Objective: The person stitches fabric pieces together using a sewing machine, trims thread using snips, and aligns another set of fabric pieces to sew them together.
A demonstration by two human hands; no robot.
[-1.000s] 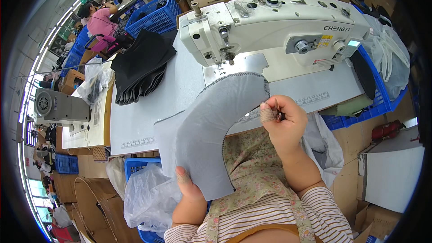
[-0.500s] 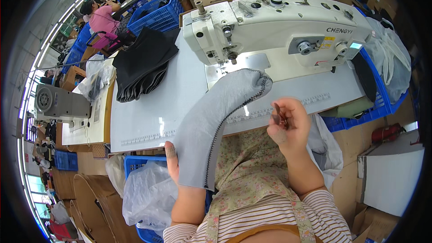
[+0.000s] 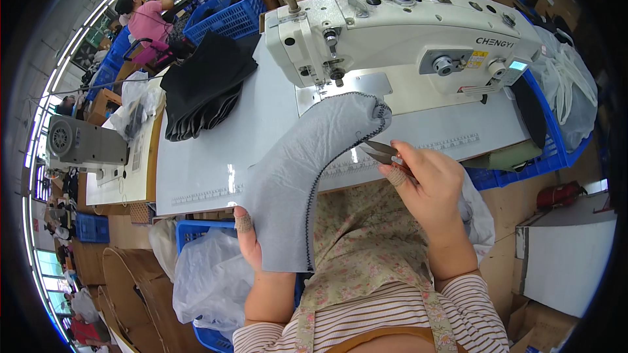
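Note:
A grey, sock-shaped fabric piece [image 3: 288,170] with black zigzag stitching along its right edge is held up before me. My left hand [image 3: 246,235] holds it at the lower left; the thumb, with a wrapped tip, shows outside, while the fingers are hidden behind or inside the fabric. My right hand [image 3: 428,180] is closed on small thread snips [image 3: 381,150], their dark blades parted and pointing at the stitched edge near the rounded top end. Whether the blades touch the seam I cannot tell. One right-hand finger also has a wrapped tip.
Behind the fabric stands a white sewing machine [image 3: 392,39] on a pale table [image 3: 203,170] with a ruler strip near its front edge. Black fabric pieces [image 3: 206,85] are stacked at the left. Blue crates [image 3: 226,13] stand around, and a person in pink [image 3: 149,23] sits far left.
My right hand has turned and moved the snips left toward the fabric's stitched edge, and their blades now show parted. The grey piece has tilted slightly more upright.

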